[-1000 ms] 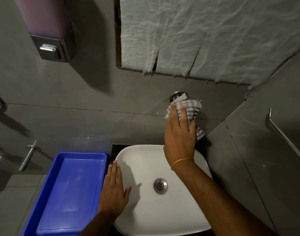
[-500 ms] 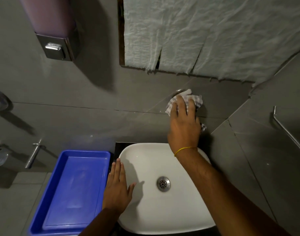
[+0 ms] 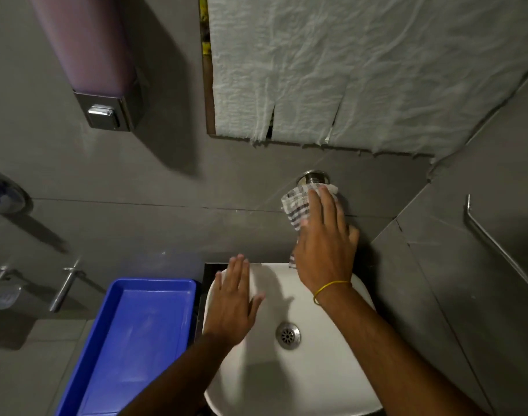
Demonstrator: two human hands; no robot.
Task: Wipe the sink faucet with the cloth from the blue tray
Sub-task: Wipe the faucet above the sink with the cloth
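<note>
A: Head view: right hand (image 3: 325, 250) presses the checked cloth (image 3: 297, 207) over the faucet (image 3: 313, 177) on the wall above the sink (image 3: 331, 370). Only the chrome base shows above the cloth; the spout itself is hidden under cloth and palm.

B: Grip state?

A: Right grip lies fingers-extended across the cloth, pinning it to the faucet rather than fisting it. Whether the thumb curls under the spout cannot be told. Left hand (image 3: 234, 301) is open and flat, holding nothing, over the sink's left rim; contact with the rim is unclear.

B: Blue tray?

A: The blue tray (image 3: 85, 355) sits just left of the sink, with nothing in it. The cloth is already out and on the job.

B: How should the person do the wipe well?

A: Judgement: wrap the cloth around the spout, not just over the top, so the underside gets wiped. The chrome base is uncovered, so it likely needs its own pass. A loose tail of cloth hangs toward the sink; gathering it up gives firmer pressure.
</note>
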